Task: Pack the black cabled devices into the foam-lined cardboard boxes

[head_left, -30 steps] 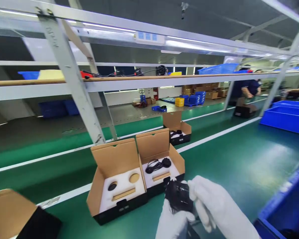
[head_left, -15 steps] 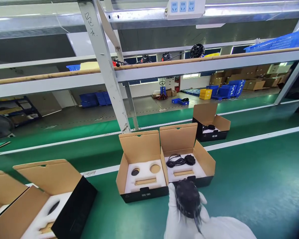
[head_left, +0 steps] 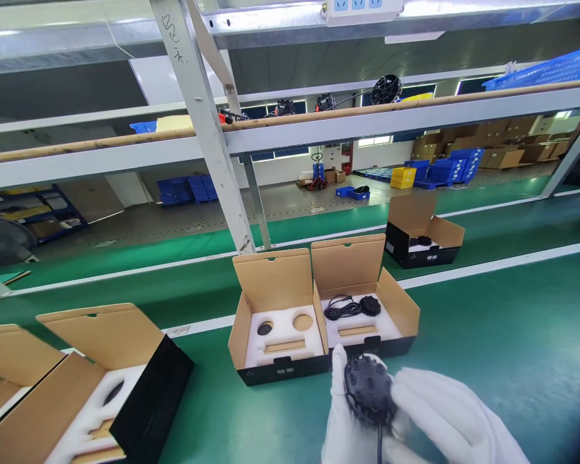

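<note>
Both my hands wear white gloves, low in the head view and right of centre. A round black device point(head_left: 368, 390) with a knobbly rim rests in my left hand point(head_left: 341, 419), whose fingers are closed around it. A dark cable point(head_left: 379, 444) hangs down from it. From the right, my right hand point(head_left: 447, 412) presses its fingertips against the device's side; its thumb is partly hidden. Just beyond the hands, an open box point(head_left: 400, 347) has a similar round device point(head_left: 370, 306) and a coiled black cable point(head_left: 341, 309) on its white foam.
Left of that box, another open box point(head_left: 290, 368) shows foam with cut-outs. Two more open boxes stand at the lower left, the nearer one black-sided point(head_left: 157, 393). Farther right is an open box point(head_left: 428, 254). A white post point(head_left: 212, 142) rises behind the green bench point(head_left: 502, 322).
My right hand has come up from below the device to its right side, fingers now more visible. The device has shifted slightly right, and the view has moved a little.
</note>
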A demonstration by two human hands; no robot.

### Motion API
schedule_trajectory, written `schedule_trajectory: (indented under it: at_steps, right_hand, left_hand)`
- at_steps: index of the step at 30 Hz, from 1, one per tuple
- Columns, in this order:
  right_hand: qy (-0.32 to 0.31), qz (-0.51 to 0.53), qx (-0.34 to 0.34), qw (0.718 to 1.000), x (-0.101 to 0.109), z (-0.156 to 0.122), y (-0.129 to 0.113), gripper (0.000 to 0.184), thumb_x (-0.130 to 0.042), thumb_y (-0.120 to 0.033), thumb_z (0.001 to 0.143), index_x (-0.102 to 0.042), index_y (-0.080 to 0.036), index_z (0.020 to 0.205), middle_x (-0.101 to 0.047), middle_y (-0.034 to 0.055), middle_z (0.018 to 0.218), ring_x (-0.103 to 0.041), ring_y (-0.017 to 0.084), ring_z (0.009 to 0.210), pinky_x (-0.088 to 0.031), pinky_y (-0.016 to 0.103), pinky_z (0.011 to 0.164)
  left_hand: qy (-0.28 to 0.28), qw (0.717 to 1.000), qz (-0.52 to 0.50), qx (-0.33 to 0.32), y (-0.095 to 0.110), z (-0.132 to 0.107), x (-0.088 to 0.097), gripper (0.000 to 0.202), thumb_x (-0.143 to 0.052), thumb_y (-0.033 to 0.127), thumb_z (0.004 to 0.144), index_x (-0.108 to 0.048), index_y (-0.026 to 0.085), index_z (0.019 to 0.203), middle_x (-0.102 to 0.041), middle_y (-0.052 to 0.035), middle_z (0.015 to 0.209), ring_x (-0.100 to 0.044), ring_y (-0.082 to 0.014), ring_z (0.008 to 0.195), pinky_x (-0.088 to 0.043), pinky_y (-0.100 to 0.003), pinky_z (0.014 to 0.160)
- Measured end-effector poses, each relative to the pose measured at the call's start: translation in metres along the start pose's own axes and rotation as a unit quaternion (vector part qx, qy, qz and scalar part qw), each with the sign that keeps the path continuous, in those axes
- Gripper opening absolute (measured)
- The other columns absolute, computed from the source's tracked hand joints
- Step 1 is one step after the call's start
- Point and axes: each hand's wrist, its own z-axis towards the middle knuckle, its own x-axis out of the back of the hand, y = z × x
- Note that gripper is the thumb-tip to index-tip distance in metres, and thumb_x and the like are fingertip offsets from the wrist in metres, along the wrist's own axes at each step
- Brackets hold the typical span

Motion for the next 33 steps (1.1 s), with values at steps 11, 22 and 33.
schedule_trajectory:
  at_steps: [11,22,33]
  right_hand:
    - [-0.085,-0.032,0.019,0.996,0.01,0.021,-0.014,0.055,-0.059,-0.039,0.096,-0.049,-0.023,0.148,-0.057,0.0084,0.143,-0.058,0.026,0.126,-0.057,0.031,0.099]
    - [-0.1,0.01,-0.009,0.995,0.007,0.018,-0.017,0.056,-0.058,-0.041,0.096,-0.046,-0.026,0.149,-0.057,0.0078,0.142,-0.058,0.025,0.127,-0.058,0.031,0.098]
    - [-0.129,0.345,-0.284,0.885,0.0,0.001,-0.011,0.071,-0.076,-0.043,0.083,-0.046,-0.044,0.147,-0.054,0.0027,0.145,-0.055,0.034,0.13,-0.055,0.041,0.102]
  left_hand:
    - [0.031,0.997,-0.053,0.047,0.0,-0.015,0.0,0.038,-0.07,0.052,0.087,-0.072,0.014,0.084,-0.066,-0.0031,0.09,-0.063,-0.0126,0.086,-0.053,-0.022,0.089]
    - [-0.044,0.994,0.099,-0.035,0.0,-0.009,0.012,0.042,-0.074,0.058,0.08,-0.071,0.017,0.084,-0.065,-0.0041,0.086,-0.06,-0.0165,0.088,-0.05,-0.027,0.093]
    - [0.159,0.859,0.382,-0.301,0.003,-0.044,0.036,0.065,-0.098,0.031,0.044,-0.073,0.03,0.104,-0.067,-0.0062,0.127,-0.048,-0.0418,0.134,-0.048,-0.044,0.11]
